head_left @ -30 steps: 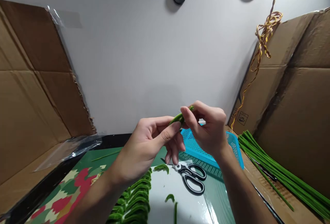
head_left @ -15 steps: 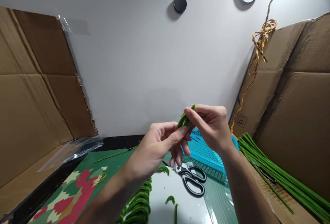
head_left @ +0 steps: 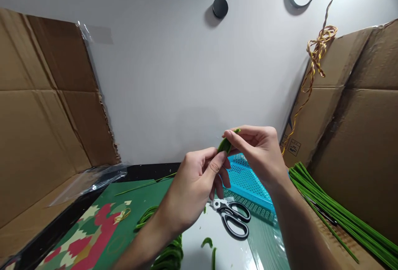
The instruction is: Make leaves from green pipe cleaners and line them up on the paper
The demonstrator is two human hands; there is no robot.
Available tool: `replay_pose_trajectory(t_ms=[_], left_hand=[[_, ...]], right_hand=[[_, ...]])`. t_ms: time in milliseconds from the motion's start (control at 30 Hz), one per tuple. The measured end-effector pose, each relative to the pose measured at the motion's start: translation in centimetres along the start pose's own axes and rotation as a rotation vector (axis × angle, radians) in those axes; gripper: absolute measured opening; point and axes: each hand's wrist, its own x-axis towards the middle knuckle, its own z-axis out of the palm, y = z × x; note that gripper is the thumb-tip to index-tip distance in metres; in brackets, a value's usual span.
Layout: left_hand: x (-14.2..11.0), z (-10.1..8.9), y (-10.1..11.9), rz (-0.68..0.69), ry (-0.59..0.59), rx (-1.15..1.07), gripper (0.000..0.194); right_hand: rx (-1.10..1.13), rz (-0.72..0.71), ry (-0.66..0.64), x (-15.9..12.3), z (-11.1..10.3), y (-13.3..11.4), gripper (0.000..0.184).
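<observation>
Between my two hands is a bent green pipe cleaner (head_left: 224, 145), folded into a narrow leaf-like loop. The thumb and fingers of my left hand (head_left: 194, 185) pinch its lower end. At the upper tip, my right hand (head_left: 263, 149) grips it between thumb and forefinger, and a short end pokes out above. Under my hands lie black-handled scissors (head_left: 234, 220) on a white sheet (head_left: 195, 257). Shaped green pieces (head_left: 170, 256) are heaped beside my left forearm, partly hidden by it. A short curved piece (head_left: 207, 242) and a straight piece (head_left: 213, 258) lie apart from the heap.
A blue perforated basket (head_left: 248, 183) stands behind the scissors. At right lies a bundle of long green stems (head_left: 338, 212). Cardboard walls (head_left: 49, 71) flank the table on both sides. Twisted yellow-brown wire (head_left: 319, 50) hangs at the right. Patterned paper (head_left: 90, 237) is at left.
The loop between my fingers looks narrower, its sides closer together. Both hands have shifted slightly right in the picture, as has the whole view. More green loops show beside my left forearm.
</observation>
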Motion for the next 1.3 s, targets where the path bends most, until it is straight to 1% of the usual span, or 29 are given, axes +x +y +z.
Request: replay_pose_trajectory(t_ms=[67,133,233,300,333,400,467,567,600,667,767,800,867,933,1000,1067,1133,1200,1233,1300], left_hand=[[0.0,0.1,0.2,-0.013,0.007,-0.041,0.039],[0.1,0.0,0.3,-0.041,0.018,-0.064,0.038],[0.1,0.0,0.1,-0.089,0.054,-0.068,0.041],[0.2,0.1,-0.4,-0.087,0.098,-0.074,0.041],[0.2,0.2,-0.6,-0.076,0.115,-0.083,0.040],[0.4,0.4,-1.0,-0.050,0.136,-0.110,0.038],[0.5,0.6,-1.3,-0.044,0.139,-0.131,0.039],[0.6,0.6,-1.4,-0.029,0.158,-0.133,0.040],[0.5,0.6,-1.3,-0.018,0.172,-0.132,0.040],[0.3,0.5,-1.1,0.005,0.194,-0.125,0.040],[-0.1,0.4,-0.6,0.020,0.177,-0.090,0.041],[-0.1,0.4,-0.5,0.025,0.168,-0.076,0.041],[-0.2,0.2,-0.2,0.022,0.156,-0.063,0.039],[-0.1,-0.1,-0.2,0.001,0.160,-0.070,0.037],[0.0,-0.5,-0.3,-0.021,0.170,-0.081,0.037],[0.1,-0.8,-0.5,-0.019,0.171,-0.087,0.038],[0.1,-0.9,-0.6,0.009,0.175,-0.089,0.037],[0.1,-0.9,-0.7,0.043,0.196,-0.085,0.038],[0.0,-0.9,-0.6,0.054,0.210,-0.079,0.039],[0.0,-0.8,-0.6,0.065,0.224,-0.058,0.040]], right_hand=[[0.070,0.055,-0.010,0.0,0.4,-0.1,0.035],[0.067,0.056,-0.006,-0.2,1.0,0.0,0.032],[-0.103,-0.021,0.064,-0.7,1.7,0.1,0.028],[-0.232,-0.074,0.113,-0.9,1.9,0.2,0.029],[-0.250,-0.087,0.129,-0.9,1.9,0.3,0.028],[-0.177,-0.082,0.135,-0.8,1.9,0.4,0.020],[-0.032,-0.045,0.131,-0.5,1.7,0.5,0.013],[0.164,0.032,0.110,-0.1,1.4,0.6,0.014],[0.223,0.057,0.089,0.1,1.2,0.7,0.015],[0.328,0.114,0.008,0.2,0.7,0.8,0.015],[0.427,0.217,-0.119,0.3,0.1,0.9,0.018],[0.432,0.236,-0.136,0.3,0.0,1.0,0.017],[0.385,0.221,-0.108,0.1,0.2,1.0,0.015],[0.250,0.147,-0.038,-0.2,0.8,1.0,0.011],[0.098,0.074,0.024,-0.4,1.5,0.8,0.012],[0.035,0.039,0.031,-0.5,1.8,0.7,0.014],[0.085,0.053,0.002,-0.4,1.8,0.5,0.012],[0.164,0.092,-0.021,-0.2,1.5,0.4,0.017],[0.187,0.106,-0.015,-0.1,1.4,0.3,0.020],[0.195,0.086,0.037,0.0,1.3,0.3,0.022]])
